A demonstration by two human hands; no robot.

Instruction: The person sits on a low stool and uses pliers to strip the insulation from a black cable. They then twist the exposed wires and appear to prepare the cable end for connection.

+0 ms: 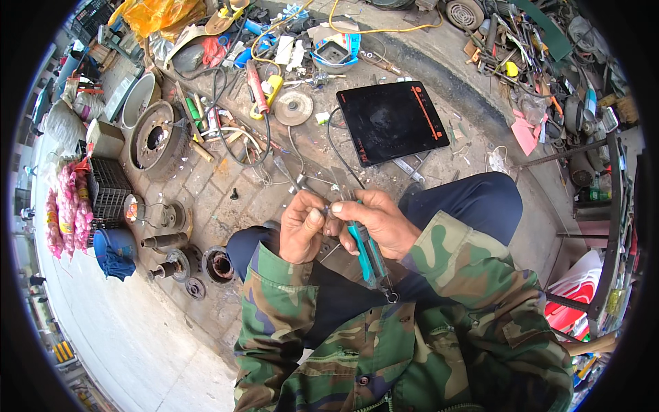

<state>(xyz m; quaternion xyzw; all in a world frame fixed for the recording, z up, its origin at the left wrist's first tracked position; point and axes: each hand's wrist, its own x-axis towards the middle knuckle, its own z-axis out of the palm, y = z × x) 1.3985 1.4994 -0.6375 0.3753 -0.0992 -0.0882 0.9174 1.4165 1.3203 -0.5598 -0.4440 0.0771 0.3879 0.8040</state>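
Both of my hands meet above my lap. My right hand (381, 221) is wrapped round a slim tool with a teal handle (371, 257), a metal upper end and a small ring at its lower end; its exact kind is unclear. My left hand (304, 225) pinches a small dark piece close to the tool's upper end, mostly hidden by the fingers. A grey metal end (299, 184) shows just above the left fingers. Beyond my hands lies a black induction cooktop (391, 120), its black cord (336, 141) running down toward my right hand.
A red-handled tool (257, 88), a round metal disc (293, 108) and loose cables lie ahead. At left are a wheel drum (154, 137), a black crate (108, 192), a blue bucket (113, 247) and motor parts (182, 264). Scrap (522, 65) is heaped at far right.
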